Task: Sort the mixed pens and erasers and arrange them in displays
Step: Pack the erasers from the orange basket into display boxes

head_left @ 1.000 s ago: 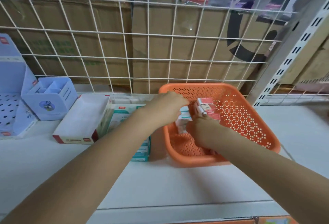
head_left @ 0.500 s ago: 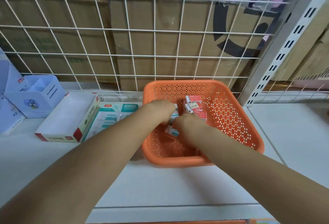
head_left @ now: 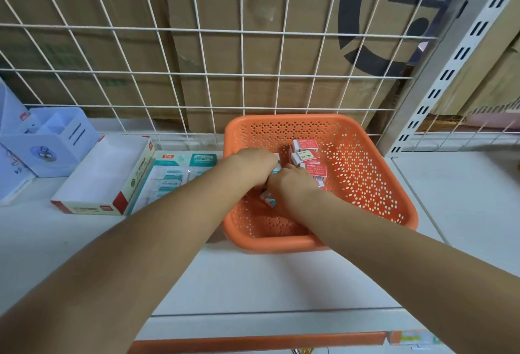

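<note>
Gripping teal eraser (head_left: 277,167), left hand (head_left: 253,166) | right hand (head_left: 292,184): grip unclear | red erasers (head_left: 308,156) just beyond

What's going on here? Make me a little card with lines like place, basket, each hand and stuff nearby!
Place: white shelf
Basket: orange basket, red erasers inside
Left hand: in the basket, fingers curled round a teal eraser
Right hand: in the basket, fingers hidden
Nearby: teal box, open white box, blue pen holder, all left of the basket
</note>
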